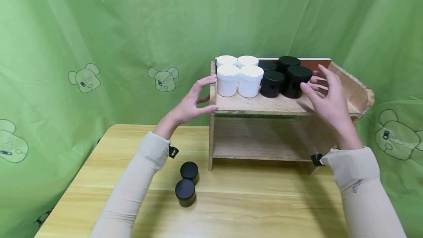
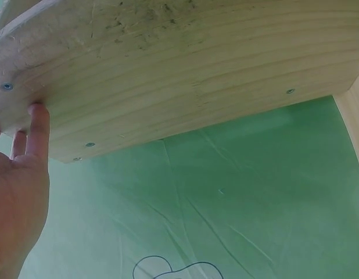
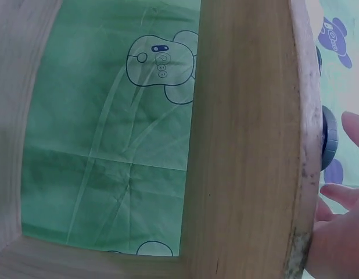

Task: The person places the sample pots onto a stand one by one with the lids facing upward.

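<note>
A two-tier wooden shelf (image 1: 257, 110) carries white jars (image 1: 250, 82) on the left of its upper board and black jars (image 1: 272, 84) beside them. My left hand (image 1: 190, 102) touches the shelf's left side panel (image 2: 185, 70), thumb and fingers spread. At the right end of the rows, my right hand (image 1: 330, 96) is beside a larger black jar (image 1: 292, 85), its thumb and fingers parted. In the right wrist view that jar's lid (image 3: 329, 139) shows past the board's edge, with a gap between it and my fingers.
Two small black jars, a rear one (image 1: 190, 172) and a front one (image 1: 185, 192), stand on the wooden table (image 1: 238, 212) left of the shelf. The lower board (image 1: 254, 142) lies beneath the jars. A green curtain (image 1: 115, 28) with printed bear heads hangs behind.
</note>
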The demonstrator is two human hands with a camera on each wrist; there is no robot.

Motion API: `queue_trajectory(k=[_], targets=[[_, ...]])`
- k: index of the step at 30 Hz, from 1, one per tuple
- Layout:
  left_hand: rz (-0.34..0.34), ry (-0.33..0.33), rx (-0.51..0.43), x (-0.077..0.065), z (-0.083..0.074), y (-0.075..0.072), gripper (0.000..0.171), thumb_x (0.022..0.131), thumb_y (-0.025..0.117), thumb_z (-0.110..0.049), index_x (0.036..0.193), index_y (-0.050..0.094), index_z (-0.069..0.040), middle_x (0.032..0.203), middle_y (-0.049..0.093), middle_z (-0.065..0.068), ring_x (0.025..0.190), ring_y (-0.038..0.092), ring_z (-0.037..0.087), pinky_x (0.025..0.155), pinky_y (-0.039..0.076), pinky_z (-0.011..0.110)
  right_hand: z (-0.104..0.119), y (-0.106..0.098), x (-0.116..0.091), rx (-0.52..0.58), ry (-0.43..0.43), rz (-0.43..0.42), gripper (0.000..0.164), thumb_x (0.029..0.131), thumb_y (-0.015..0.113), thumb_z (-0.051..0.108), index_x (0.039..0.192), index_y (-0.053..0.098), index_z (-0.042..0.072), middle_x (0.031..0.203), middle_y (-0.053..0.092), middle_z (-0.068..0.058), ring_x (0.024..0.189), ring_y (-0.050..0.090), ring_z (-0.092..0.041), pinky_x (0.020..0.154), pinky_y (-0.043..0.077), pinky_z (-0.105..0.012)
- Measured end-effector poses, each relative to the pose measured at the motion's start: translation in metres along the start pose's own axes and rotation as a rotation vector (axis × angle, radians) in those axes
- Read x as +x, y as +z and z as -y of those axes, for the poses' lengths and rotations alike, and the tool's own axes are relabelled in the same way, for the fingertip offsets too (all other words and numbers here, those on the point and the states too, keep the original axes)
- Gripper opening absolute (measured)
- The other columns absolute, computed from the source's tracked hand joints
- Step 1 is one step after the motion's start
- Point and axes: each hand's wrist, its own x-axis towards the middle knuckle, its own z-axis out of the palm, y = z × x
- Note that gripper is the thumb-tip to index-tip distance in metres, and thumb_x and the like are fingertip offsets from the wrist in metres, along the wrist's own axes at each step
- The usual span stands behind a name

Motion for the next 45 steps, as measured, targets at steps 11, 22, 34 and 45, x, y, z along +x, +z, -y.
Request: queue_trajectory(k=[11,22,34,45], targets=[[0.023,-0.012,0.007,0.0,0.0,-0.002,0.085,0.09,0.078,-0.018,0.158,0.028,-0.025,0.171,0.019,-0.008,0.158,0.022,0.019,0.112,0.052,0.055,0.016,0.005,-0.036,0.144,-0.112,-0.137,0.06,0.095,0.07,0.005,0.152,0.051,0.012,0.133,0.053,0.007,0.115,0.059,-0.007,0.102,0.051,-0.009],[0.048,-0.008,0.031,0.002,-0.001,-0.009,0.086,0.09,0.078,-0.017,0.159,0.026,-0.025,0.172,0.016,-0.008,0.158,0.021,0.021,0.111,0.052,0.054,0.033,0.036,-0.071,0.255,-0.307,-0.039,0.057,0.091,0.066,-0.013,0.146,0.056,0.001,0.133,0.059,-0.004,0.116,0.062,-0.015,0.103,0.053,-0.016],[0.065,0.024,0.044,0.003,0.002,-0.009,0.085,0.092,0.077,-0.02,0.16,0.026,-0.026,0.172,0.016,-0.012,0.158,0.022,0.019,0.112,0.052,0.048,0.027,0.108,-0.118,0.165,-0.418,0.23,0.061,0.084,0.077,-0.009,0.141,0.062,0.007,0.126,0.065,-0.016,0.114,0.06,-0.014,0.107,0.05,-0.018],[0.074,0.038,0.078,0.001,0.001,-0.01,0.088,0.09,0.079,-0.021,0.16,0.026,-0.026,0.172,0.016,-0.01,0.157,0.022,0.017,0.112,0.051,0.046,0.007,0.182,-0.165,0.099,-0.282,0.641,0.053,0.095,0.076,0.028,0.145,0.059,0.021,0.128,0.063,0.004,0.115,0.061,-0.016,0.101,0.058,-0.042]])
